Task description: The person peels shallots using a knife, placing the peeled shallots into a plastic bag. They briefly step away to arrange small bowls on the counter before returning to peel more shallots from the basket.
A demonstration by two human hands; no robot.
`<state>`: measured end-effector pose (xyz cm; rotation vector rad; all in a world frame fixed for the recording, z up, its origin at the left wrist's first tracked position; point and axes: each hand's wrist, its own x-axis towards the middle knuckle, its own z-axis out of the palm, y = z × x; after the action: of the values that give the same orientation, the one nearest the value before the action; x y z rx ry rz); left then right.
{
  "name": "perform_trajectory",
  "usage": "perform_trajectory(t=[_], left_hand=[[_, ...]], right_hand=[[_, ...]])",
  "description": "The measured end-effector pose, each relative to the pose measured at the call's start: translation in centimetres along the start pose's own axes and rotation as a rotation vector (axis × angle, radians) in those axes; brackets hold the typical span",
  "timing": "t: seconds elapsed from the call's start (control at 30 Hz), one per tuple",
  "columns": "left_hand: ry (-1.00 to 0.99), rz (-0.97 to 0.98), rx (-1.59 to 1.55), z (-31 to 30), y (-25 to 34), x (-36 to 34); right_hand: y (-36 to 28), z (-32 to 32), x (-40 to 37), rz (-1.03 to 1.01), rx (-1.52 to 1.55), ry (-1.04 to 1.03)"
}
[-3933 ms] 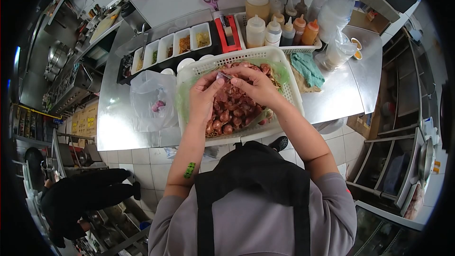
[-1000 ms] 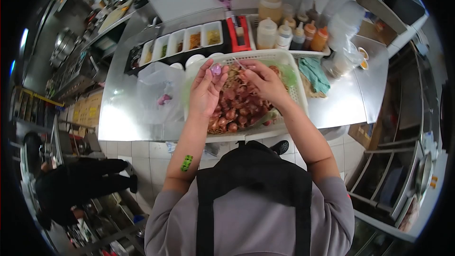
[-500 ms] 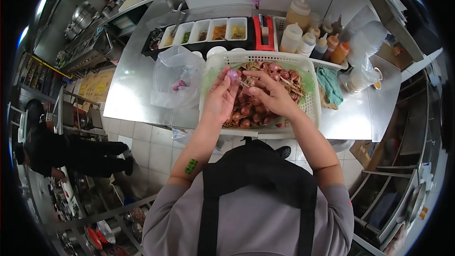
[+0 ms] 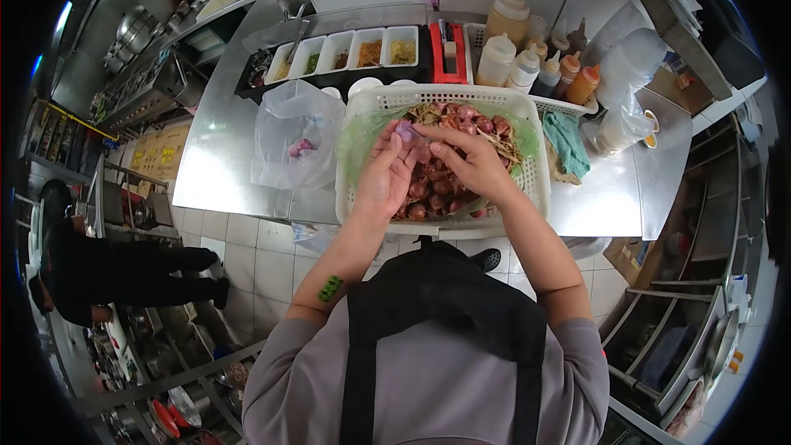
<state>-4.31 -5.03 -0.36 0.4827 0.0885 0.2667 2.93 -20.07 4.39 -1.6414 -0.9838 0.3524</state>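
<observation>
A purple, partly peeled shallot [image 4: 404, 129] is pinched in the fingertips of my left hand [image 4: 387, 171]. Close beside it, my right hand [image 4: 474, 161] is closed on a small knife [image 4: 423, 138], whose thin blade points toward the shallot and is partly blurred. Both hands are above a white perforated basket [image 4: 541, 173], lined with green netting and filled with brown-skinned shallots [image 4: 437, 191] and dry stalks. To the left, a clear plastic bag [image 4: 276, 148] stands open with a few peeled shallots [image 4: 301, 147] inside.
Behind the basket, a black holder carries white tubs of seasonings [image 4: 370, 48] beside a red box [image 4: 449, 53]. Squeeze bottles [image 4: 497, 59] fill a tray at right, near a green cloth [image 4: 567, 142]. Another person [image 4: 107, 272] in dark clothes is at far left.
The shallot has turned slightly in my left fingers, and my right hand has shifted a little against it. The whole view has moved slightly; the person at left remains there.
</observation>
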Motion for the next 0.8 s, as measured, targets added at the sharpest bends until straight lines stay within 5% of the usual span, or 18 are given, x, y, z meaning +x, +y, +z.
perform_trajectory(t=[0.23,0.33,0.4,0.6,0.63,0.7,0.8], left_hand=[[-0.062,0.174,0.157,-0.5,4.0,-0.8],[0.244,0.529,0.849,-2.8,9.2,-0.7],[0.452,0.552,1.277,-5.5,12.5,-0.3],[0.513,0.405,1.751,-9.5,13.9,3.0],[0.496,0.404,1.748,-7.9,13.3,3.1],[0.366,0.948,1.912,-4.3,11.4,2.2],[0.082,0.861,1.745,0.6,8.2,0.5]], right_hand=[[1.6,-0.3,0.4,-0.04,-0.209,0.221],[1.9,-0.4,0.5,0.028,-0.166,0.216],[1.7,-0.5,0.4,0.098,-0.178,0.244],[1.9,-1.4,0.4,0.174,-0.309,0.233],[2.3,-1.6,0.4,0.179,-0.316,0.246],[3.6,-1.7,0.2,0.124,-0.402,0.296],[3.5,-2.3,0.1,0.105,-0.472,0.299]])
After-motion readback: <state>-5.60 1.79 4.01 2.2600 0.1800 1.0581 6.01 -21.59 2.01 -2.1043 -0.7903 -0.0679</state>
